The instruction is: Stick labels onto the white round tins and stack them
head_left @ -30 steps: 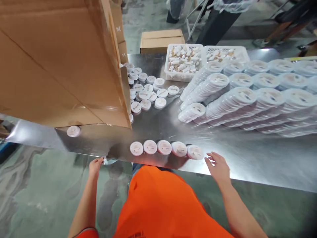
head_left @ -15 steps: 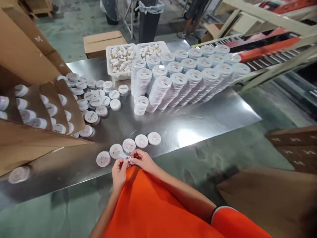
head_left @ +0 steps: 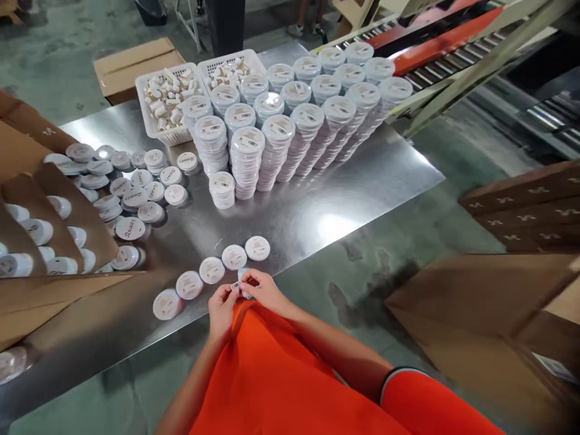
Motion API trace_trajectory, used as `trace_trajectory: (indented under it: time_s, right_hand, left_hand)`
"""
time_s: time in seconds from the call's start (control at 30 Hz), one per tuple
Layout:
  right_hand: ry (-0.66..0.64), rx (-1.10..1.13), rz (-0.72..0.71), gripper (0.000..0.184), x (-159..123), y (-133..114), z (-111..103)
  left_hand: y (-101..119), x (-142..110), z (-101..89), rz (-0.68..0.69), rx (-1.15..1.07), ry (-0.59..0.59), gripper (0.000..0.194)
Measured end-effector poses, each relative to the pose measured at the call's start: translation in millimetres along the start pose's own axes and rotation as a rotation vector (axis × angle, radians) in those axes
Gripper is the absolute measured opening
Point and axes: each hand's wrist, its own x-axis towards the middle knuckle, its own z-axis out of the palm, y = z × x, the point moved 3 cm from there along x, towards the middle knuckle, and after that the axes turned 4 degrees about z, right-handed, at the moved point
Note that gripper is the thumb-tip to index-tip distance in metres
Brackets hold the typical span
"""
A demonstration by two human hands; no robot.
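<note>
Both of my hands meet at the near edge of the steel table [head_left: 362, 181]. My left hand [head_left: 222, 307] and my right hand [head_left: 263, 289] pinch a small white label strip [head_left: 236, 286] between their fingertips. Just beyond them a row of several round white lidded tins [head_left: 211, 269] lies flat on the table, running from lower left to upper right. The orange sleeves and shirt cover the bottom of the view.
Tall stacks of white round tins [head_left: 281, 133] fill the table's middle and far side. Two white baskets [head_left: 165, 99] of small parts stand behind them. Loose tins [head_left: 136, 187] lie at left beside an open cardboard box [head_left: 40, 241]. Cardboard boxes [head_left: 498, 290] sit on the floor at right.
One second ago my hands were apart at the table edge, both empty. They have come together on the small label strip. The view has swung to the right.
</note>
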Motion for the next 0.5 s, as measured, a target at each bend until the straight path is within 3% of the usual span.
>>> trace_trajectory:
  time_s: [0.4,0.5]
  right_hand:
    - [0.163,-0.163,-0.046,0.021,1.0,19.5,-33.1]
    - [0.271,-0.168,-0.030,0.023,13.4,32.4,-54.1]
  left_hand:
    - [-15.6,16.3,31.6,0.015,0.213,-0.036,0.035]
    - [-24.6,21.4,35.2,0.034,0.369,-0.037,0.034]
